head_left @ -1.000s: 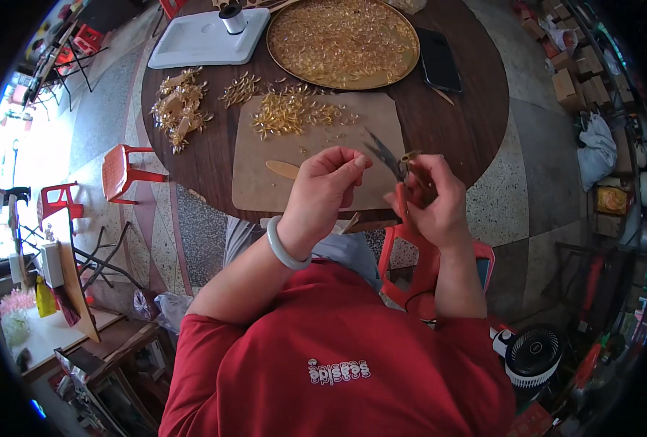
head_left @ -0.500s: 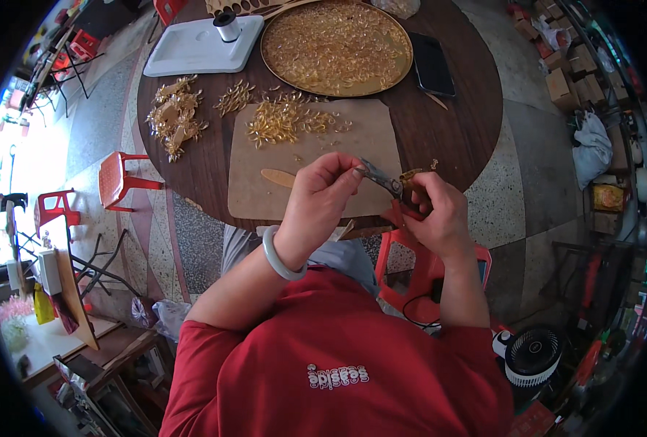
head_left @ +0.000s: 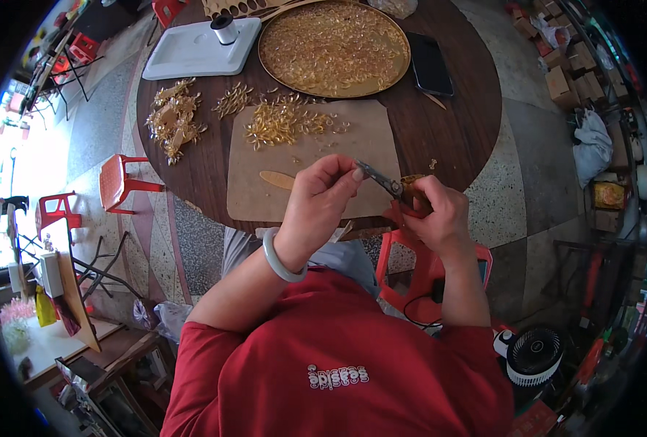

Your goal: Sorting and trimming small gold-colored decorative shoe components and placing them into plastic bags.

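Table: a round, dark wood-grained table (head_left: 458, 135) with a dull sheen, its near edge close to the person's lap.
Floor: grey speckled slabs (head_left: 535, 164) in paler and darker squares; to the left, pinkish bands run through them.
Room edge: daylight glares on the left, near a red plastic stool (head_left: 123, 183); on the right sit brown cardboard boxes (head_left: 560, 89), a whitish sack (head_left: 593, 142) and, lower down, a black-and-white fan (head_left: 535, 353).
Mat: a flat tan mat (head_left: 254, 207) with rounded corners, bearing a loose heap of glossy golden slivers (head_left: 280, 122) and a pale tan leaf-shaped piece (head_left: 276, 179).
Round tray: gold-rimmed, spread with small translucent amber bits (head_left: 334, 51).
White tray: smooth and rectangular (head_left: 185, 60), with a spool (head_left: 224, 30) standing on it.
Left of the mat: a bristly golden cluster (head_left: 176, 120) on bare wood.
Phone: a black slab (head_left: 430, 64) right of the round tray.
Right hand: curled (head_left: 440, 215) around the reddish handles of dark-bladed scissors (head_left: 379, 178), held above the mat's right side.
Left hand: thumb and forefinger pinched together (head_left: 323, 193) at the blade tips; I can't tell what, if anything, is between them.
Wrist: a smooth, pale bangle (head_left: 275, 258).
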Tool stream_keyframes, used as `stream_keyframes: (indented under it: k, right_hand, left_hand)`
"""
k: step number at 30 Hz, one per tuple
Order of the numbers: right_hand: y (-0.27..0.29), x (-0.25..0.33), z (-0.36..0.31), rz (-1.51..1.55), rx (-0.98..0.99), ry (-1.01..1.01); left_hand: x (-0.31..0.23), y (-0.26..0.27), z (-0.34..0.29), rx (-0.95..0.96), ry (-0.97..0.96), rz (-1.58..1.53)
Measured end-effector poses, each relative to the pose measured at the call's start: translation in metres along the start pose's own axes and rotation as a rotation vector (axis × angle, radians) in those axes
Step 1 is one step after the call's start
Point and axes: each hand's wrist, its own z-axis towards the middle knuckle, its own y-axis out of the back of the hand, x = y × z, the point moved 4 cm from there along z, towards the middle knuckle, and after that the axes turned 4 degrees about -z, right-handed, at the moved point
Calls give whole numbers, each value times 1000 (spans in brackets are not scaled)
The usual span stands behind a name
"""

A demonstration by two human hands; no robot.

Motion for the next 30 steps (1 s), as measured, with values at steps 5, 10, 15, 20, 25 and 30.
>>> stream_keyframes:
  k: [5, 10, 15, 20, 25, 30]
  right_hand:
    - [1, -4, -2, 90, 8, -57]
    - [7, -24, -2, 260, -67, -257]
    - [13, -17, -1, 271, -17, -244]
    - [11, -6, 1, 245, 2, -197]
    - [4, -1, 1, 278, 109, -278]
    - [-14, 7, 8, 839, 61, -426]
  left_hand:
    - [1, 0, 1, 3, 79, -40]
    - [1, 1, 1, 4, 121, -145]
    - [2, 1, 1, 19, 161, -229]
    - [3, 1, 1, 36, 178, -273]
    - [2, 1, 1, 47, 186, -284]
    - [-2, -5, -3, 53, 118, -102]
